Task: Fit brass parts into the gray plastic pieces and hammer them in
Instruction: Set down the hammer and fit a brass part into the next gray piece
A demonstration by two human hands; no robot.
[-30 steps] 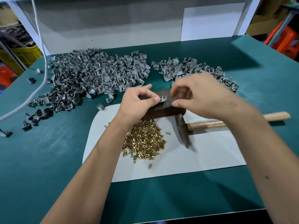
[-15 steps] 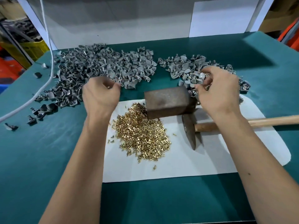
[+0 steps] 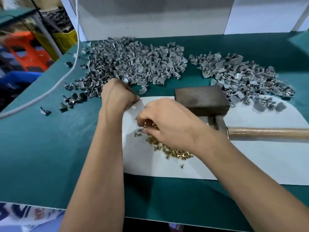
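A large heap of gray plastic pieces [image 3: 133,64] lies at the back left of the green table, and a smaller heap [image 3: 234,72] lies at the back right. Brass parts [image 3: 173,151] are piled on a white sheet [image 3: 250,156]. My left hand [image 3: 117,96] sits at the near edge of the large heap, fingers curled round a gray piece that barely shows. My right hand [image 3: 167,124] is down on the brass pile, fingertips pinching among the parts. A dark metal block [image 3: 200,99] stands on the sheet. Beside it lies the hammer [image 3: 220,124], its wooden handle [image 3: 267,133] pointing right.
A white cable [image 3: 55,87] runs across the table's left side, near several stray gray pieces [image 3: 71,99]. A white panel [image 3: 150,17] closes off the back. Orange and yellow crates [image 3: 28,47] stand beyond the left edge.
My right hand has moved from the right gray heap to the brass pile. My left hand has drawn back a little from the large heap toward the sheet. The view has shifted left.
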